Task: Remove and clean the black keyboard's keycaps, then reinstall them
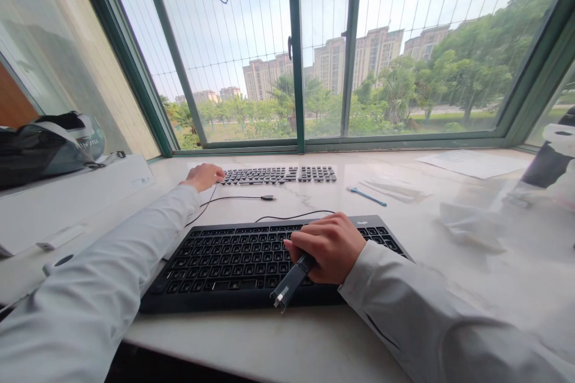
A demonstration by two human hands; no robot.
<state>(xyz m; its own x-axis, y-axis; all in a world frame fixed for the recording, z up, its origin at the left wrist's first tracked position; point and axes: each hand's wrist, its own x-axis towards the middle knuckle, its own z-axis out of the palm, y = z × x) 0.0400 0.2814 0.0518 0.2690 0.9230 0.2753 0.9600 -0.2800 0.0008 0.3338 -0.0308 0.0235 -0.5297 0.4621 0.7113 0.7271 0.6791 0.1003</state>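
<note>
A black keyboard [233, 256] lies across the near part of the table with its keycaps off, showing bare switch sockets. Over its right half, my right hand [330, 246] is closed around a dark keycap puller [291, 284], whose metal tip points down toward the front edge. My left hand [204, 177] reaches to the left end of the loose keycaps [265, 176], which lie in rows behind the keyboard. Its fingertips are pinched together there; whatever is between them is hidden.
A black cable [233, 198] with a USB plug lies behind the keyboard. Farther right are a blue tool [368, 196], clear plastic bags [471, 224] and a paper sheet [471, 163]. At left, a helmet [81, 134] rests on a white box [90, 197]. Windows line the back.
</note>
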